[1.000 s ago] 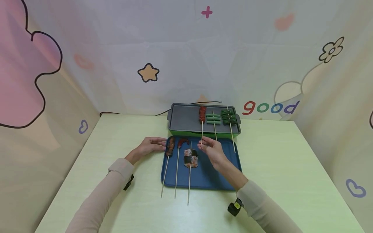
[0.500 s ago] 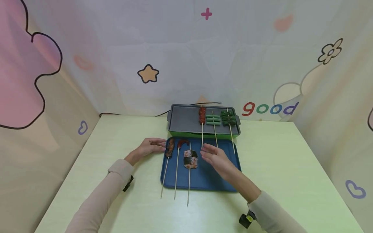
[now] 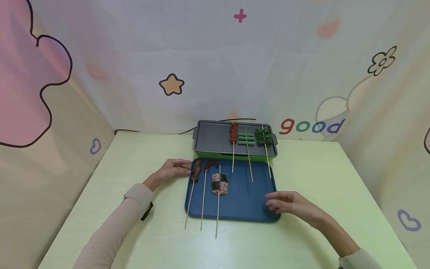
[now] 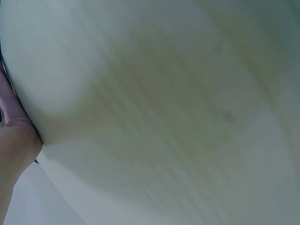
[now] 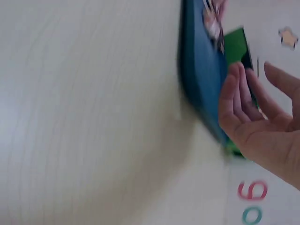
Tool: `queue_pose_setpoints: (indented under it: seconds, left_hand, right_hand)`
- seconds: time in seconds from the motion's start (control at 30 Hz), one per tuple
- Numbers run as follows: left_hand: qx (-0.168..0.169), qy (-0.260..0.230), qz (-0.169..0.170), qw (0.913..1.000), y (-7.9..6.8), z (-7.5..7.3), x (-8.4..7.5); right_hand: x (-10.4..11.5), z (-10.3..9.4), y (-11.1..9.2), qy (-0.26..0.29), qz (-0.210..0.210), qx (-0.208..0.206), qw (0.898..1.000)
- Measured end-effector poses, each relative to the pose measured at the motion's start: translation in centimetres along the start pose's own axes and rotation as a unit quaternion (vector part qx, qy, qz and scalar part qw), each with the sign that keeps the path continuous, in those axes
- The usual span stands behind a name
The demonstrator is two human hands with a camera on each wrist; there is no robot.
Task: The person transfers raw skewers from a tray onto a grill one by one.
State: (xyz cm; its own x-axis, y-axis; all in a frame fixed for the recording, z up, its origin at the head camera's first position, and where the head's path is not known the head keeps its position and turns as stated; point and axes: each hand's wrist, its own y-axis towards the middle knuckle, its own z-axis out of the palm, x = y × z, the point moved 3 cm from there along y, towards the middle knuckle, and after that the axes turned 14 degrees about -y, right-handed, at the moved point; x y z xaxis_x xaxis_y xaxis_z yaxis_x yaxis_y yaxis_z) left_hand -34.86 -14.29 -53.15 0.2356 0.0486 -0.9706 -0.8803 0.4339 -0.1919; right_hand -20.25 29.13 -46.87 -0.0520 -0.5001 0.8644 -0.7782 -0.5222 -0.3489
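Note:
On the blue tray (image 3: 248,209) lie three skewers: a brown meat skewer (image 3: 196,171), a skewer with a red curled piece (image 3: 211,164) and a pale one with a dark band round it (image 3: 220,184). My left hand (image 3: 171,170) rests at the tray's left edge, fingers extended beside the meat skewer. Over the tray's lower right corner, my right hand (image 3: 295,204) has its fingers loosely bent and holds nothing; the right wrist view shows its palm (image 5: 267,136) with fingers apart from the thumb.
Behind the tray stands a green grill with a grey plate (image 3: 211,138). Its right half bears a red skewer (image 3: 233,133), a skewer of green pieces (image 3: 246,139) and a dark green leafy skewer (image 3: 263,136), handles pointing forward over the tray. A printed curtain (image 3: 208,59) hangs behind.
My right hand has let go of the red skewer's stick, leaving it on the grill, and moved right and toward me to the tray's corner. The left hand has stayed put.

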Motion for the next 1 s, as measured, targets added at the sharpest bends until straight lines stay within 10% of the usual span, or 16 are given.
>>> queue_pose_setpoints:
  seconds: [0.57,1.0]
  left_hand:
    - [0.01,-0.008,-0.02,0.9997,0.0,0.1,-0.6]
    - [-0.015,0.044,-0.043,0.998,-9.3,4.0,0.8]
  right_hand:
    - [-5.5,-6.0,3.6,0.004,-0.005,-0.12,0.993]
    - [-6.1,-6.4,4.7,0.002,0.018,-0.11,0.994]
